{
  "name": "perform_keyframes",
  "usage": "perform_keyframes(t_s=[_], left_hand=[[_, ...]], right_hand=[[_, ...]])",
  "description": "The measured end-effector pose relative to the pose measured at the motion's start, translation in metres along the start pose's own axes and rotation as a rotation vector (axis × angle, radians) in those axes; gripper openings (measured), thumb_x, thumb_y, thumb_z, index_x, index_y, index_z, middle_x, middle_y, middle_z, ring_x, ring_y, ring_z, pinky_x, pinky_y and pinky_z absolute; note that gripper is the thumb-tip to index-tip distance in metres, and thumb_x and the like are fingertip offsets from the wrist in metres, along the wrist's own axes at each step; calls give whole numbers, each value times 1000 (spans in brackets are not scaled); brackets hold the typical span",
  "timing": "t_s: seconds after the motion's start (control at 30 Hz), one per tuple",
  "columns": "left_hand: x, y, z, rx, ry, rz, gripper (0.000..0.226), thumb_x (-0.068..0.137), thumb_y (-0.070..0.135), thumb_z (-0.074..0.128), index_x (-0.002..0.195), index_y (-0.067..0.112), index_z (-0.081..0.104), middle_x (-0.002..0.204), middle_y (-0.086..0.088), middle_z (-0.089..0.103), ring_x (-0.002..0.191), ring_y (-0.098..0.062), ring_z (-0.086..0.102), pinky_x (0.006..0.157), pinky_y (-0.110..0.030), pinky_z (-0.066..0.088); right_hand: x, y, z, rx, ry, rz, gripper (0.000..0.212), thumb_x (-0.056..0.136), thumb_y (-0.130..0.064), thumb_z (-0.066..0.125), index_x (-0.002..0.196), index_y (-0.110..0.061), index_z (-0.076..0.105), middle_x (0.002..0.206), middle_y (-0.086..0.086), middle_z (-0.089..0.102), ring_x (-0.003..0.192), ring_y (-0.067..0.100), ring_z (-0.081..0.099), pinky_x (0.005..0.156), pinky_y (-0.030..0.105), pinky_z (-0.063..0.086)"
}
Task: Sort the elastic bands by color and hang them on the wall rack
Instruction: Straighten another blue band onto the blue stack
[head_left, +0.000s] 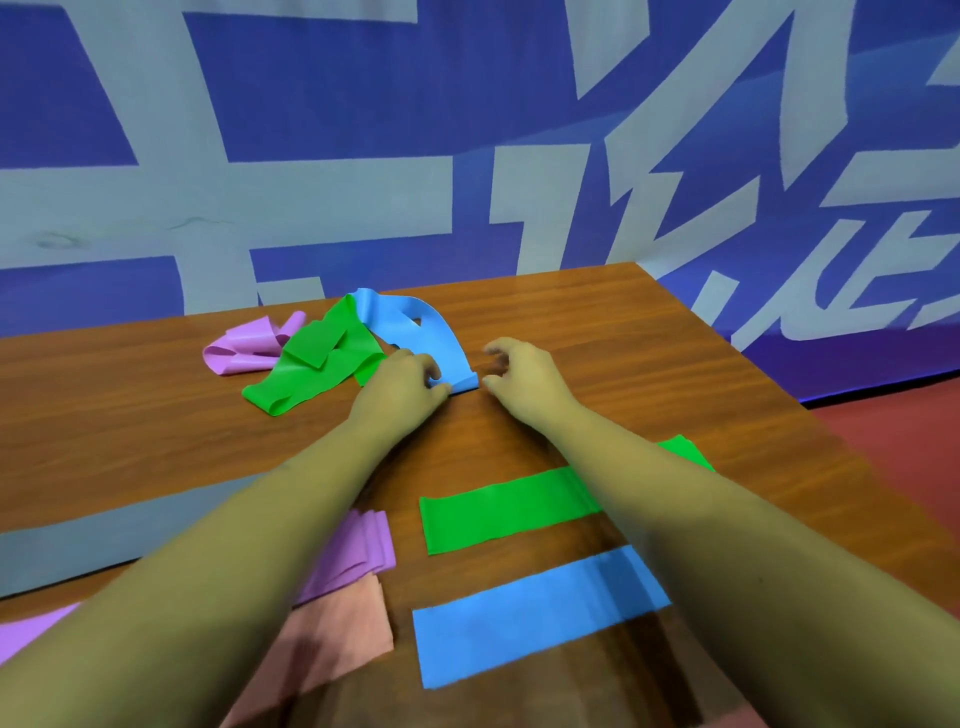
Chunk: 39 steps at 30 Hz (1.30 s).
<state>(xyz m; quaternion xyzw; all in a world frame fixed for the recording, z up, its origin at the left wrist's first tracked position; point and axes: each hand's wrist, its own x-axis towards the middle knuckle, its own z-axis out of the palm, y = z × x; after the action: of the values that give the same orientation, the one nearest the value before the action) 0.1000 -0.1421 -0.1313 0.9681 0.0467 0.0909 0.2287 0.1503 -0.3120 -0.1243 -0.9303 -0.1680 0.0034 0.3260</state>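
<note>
A loose heap of bands lies at the far side of the wooden table (649, 332): a crumpled blue band (415, 332), a green band (317, 364) and a pink-purple band (244, 345). My left hand (402, 384) pinches the near end of the crumpled blue band. My right hand (524, 376) hovers just right of that end, fingers apart and holding nothing. Closer to me lie flat sorted bands: a green strip (498, 509), a blue strip (524, 618), a folded purple stack (358, 551) and a salmon band (337, 634). No wall rack is in view.
Behind the table rises a blue wall with large pale grey lettering (332, 182). Red floor (904, 441) shows past the table's right edge. Another purple piece (26, 634) peeks in at the lower left.
</note>
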Motion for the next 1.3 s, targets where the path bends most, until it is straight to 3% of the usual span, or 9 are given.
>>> perform_keyframes(t_s=[0.17, 0.3, 0.4, 0.53, 0.67, 0.83, 1.0, 1.13, 1.3], left_hand=[[9, -12, 11, -39, 24, 98, 17, 87, 30, 67, 92, 15, 72, 92, -2, 52, 91, -21, 55, 82, -35, 47], [6, -11, 0, -77, 106, 144, 12, 90, 27, 63, 91, 16, 69, 91, -2, 58, 87, -19, 55, 77, -31, 42], [2, -1, -22, -128, 185, 204, 11, 93, 23, 60, 89, 14, 66, 94, -5, 64, 87, -23, 59, 80, -36, 44], [-6, 28, -69, -166, 306, 299, 10, 94, 19, 59, 94, 11, 65, 93, -3, 67, 90, -22, 58, 76, -29, 38], [-20, 60, -114, -177, 322, 336, 12, 94, 20, 59, 99, 13, 67, 94, -3, 69, 91, -21, 60, 78, -31, 42], [-48, 83, -153, -272, 337, 367, 6, 93, 21, 61, 91, 20, 67, 84, 8, 65, 81, -9, 56, 68, -12, 37], [-77, 98, -172, -748, 210, 274, 10, 91, 18, 66, 90, 27, 66, 80, 11, 65, 74, 1, 59, 72, -16, 46], [-100, 114, -181, -915, 97, 279, 18, 96, 12, 58, 86, 23, 68, 72, 13, 67, 68, 0, 59, 69, -19, 50], [-123, 130, -191, -915, 83, 311, 14, 95, 12, 58, 88, 17, 68, 76, 4, 63, 65, -2, 57, 67, -20, 48]], right_hand=[[16, 8, 23, -30, -58, -60, 29, 87, -17, 64, 115, -19, 70, 113, 6, 62, 104, 18, 59, 92, 23, 41], [13, 4, 17, 68, 75, -105, 8, 85, -17, 67, 90, -21, 71, 96, -2, 57, 81, 8, 52, 82, 23, 41], [7, -13, -3, 162, 156, -145, 8, 84, -15, 65, 82, -22, 68, 93, -3, 61, 70, 4, 51, 72, 17, 39], [-6, -47, -39, 339, 251, -185, 9, 84, -12, 67, 92, -15, 66, 94, -2, 67, 67, 8, 55, 71, 21, 43], [-27, -84, -80, 370, 280, -270, 33, 86, -18, 69, 118, -21, 63, 101, -10, 63, 56, -1, 44, 63, 6, 37], [-59, -111, -126, 259, 290, -314, 10, 88, -20, 68, 93, -14, 72, 66, -18, 49, 59, 4, 44, 58, 11, 32], [-90, -137, -153, 353, 298, -348, 10, 87, -13, 64, 92, -6, 70, 81, 2, 69, 76, 18, 62, 74, 34, 52], [-119, -154, -176, 442, 301, -352, 13, 89, -11, 64, 97, -3, 70, 88, 8, 68, 77, 10, 58, 72, 26, 49], [-143, -157, -187, 397, 172, -317, 21, 90, -26, 67, 106, -13, 69, 91, 1, 66, 79, 8, 57, 66, 23, 47]])
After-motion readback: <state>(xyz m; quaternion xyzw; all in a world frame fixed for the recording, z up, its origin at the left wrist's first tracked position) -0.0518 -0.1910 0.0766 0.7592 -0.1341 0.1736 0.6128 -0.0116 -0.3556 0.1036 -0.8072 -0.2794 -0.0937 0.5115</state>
